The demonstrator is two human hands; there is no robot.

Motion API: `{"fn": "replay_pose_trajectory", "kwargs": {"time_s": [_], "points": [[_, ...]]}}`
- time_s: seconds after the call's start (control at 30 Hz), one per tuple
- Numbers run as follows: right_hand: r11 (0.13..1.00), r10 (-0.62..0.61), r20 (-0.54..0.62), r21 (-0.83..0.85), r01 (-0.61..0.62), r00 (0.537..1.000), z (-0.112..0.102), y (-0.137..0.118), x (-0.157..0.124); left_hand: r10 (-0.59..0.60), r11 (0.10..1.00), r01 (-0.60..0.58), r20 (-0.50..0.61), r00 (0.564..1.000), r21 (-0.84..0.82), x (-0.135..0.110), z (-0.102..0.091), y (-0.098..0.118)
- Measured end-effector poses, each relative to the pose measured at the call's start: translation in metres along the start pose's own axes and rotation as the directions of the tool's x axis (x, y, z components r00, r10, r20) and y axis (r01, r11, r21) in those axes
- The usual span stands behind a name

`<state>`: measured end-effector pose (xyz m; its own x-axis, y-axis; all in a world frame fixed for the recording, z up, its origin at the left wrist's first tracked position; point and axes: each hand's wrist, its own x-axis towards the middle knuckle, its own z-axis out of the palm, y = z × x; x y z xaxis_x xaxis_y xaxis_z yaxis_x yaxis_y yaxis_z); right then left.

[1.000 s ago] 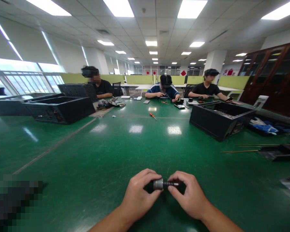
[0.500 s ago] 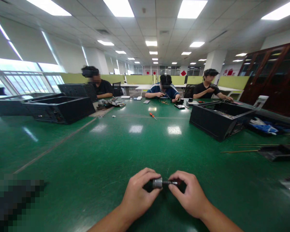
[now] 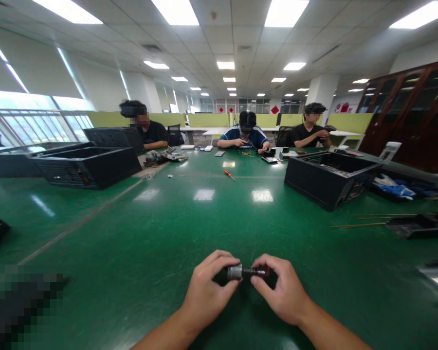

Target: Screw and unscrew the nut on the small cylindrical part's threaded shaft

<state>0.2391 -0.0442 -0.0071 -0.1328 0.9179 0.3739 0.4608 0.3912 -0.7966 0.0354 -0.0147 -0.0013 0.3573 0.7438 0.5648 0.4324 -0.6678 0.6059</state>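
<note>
Low in the middle of the head view, both of my hands hold a small part over the green table (image 3: 160, 233). My left hand (image 3: 209, 287) pinches its short silver cylinder (image 3: 234, 272), which looks like a small motor. A thin dark shaft (image 3: 246, 271) runs from the cylinder toward the right. Thumb and fingertips of my right hand (image 3: 283, 289) are closed on the shaft's other end, where a dark reddish piece (image 3: 265, 271) partly shows. The fingers hide some of the part, and the exact kind cannot be made out.
Black computer cases (image 3: 89, 167) stand at the left, and another case (image 3: 328, 180) at the right. An orange screwdriver (image 3: 228, 173) lies mid-table. Right of me is a black tray (image 3: 419, 226) with thin rods. Three people sit at the far side.
My hands keep their grip on the part, shifted slightly left in view. The far-right person's outstretched hand has drawn back toward the body. Part of another person's hand appears at the left edge.
</note>
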Motion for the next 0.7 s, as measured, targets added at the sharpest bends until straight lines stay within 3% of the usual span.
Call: {"fn": "replay_pose_trajectory", "kwargs": {"time_s": [0.37, 0.7], "points": [[0.996, 0.031, -0.071, 0.088, -0.024, 0.997, 0.012, 0.008, 0.006, -0.020, 1.000, 0.019, -0.045, 0.999, -0.020, 0.005, 0.001, -0.006], [0.993, 0.092, -0.065, 0.084, -0.086, 0.994, 0.013, 0.011, 0.007, -0.058, 0.996, 0.054, -0.050, 0.997, -0.075, 0.008, 0.004, -0.013]]}}
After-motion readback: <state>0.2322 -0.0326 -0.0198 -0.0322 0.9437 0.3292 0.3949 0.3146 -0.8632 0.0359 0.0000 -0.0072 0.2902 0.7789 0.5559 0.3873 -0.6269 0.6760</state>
